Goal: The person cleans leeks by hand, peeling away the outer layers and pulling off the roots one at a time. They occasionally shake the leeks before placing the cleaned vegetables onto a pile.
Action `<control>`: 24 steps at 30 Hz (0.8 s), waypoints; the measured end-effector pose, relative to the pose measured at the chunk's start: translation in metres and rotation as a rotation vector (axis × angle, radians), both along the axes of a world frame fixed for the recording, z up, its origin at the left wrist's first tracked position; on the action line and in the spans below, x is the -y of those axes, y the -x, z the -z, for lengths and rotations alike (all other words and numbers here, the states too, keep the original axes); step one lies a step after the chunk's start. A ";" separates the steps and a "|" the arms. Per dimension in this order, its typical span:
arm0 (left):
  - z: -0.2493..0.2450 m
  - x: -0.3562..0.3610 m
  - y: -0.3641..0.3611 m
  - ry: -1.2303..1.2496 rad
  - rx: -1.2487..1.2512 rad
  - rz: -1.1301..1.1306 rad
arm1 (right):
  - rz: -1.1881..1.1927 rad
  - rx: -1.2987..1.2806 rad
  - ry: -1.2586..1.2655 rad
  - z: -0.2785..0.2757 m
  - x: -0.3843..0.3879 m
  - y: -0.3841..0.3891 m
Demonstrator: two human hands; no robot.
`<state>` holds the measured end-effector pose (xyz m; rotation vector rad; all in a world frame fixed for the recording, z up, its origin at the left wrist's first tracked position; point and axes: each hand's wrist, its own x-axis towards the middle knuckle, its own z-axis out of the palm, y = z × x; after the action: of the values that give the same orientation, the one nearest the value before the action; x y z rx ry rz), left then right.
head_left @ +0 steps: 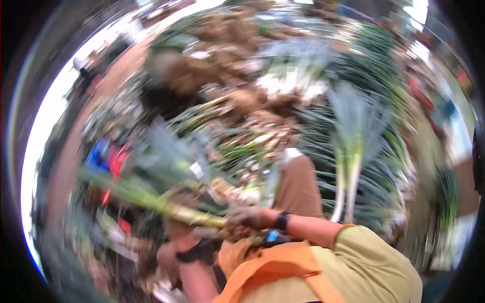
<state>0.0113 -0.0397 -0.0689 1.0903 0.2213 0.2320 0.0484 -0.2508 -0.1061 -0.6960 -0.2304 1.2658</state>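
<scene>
A leek [187, 214] with long green leaves lies slantwise across the lower left, smeared by motion. My right hand [250, 218], with a black band on its wrist, is closed round the leek's root end. My left hand [179, 232] is at the stalk further left, beneath it, and a dark band circles that wrist; its fingers are blurred and partly hidden. A bundle of broad blue-green leaves [166, 156] is just beyond the held leek.
Leeks in piles [328, 146] surround my knee [299, 187]. Two long leeks [348, 156] lie on the right-hand pile. A bunch with white roots [293, 83] is further back. Blue and red items [108, 159] are at left. A blurred person [174, 73] is ahead.
</scene>
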 end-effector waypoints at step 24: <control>-0.041 -0.016 -0.019 0.221 0.029 -0.232 | 0.319 0.649 0.546 0.033 -0.029 0.004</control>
<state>0.0299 -0.0234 -0.0278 0.8409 0.3396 0.4207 0.0447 -0.2220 -0.1390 -1.5486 -0.2882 0.7597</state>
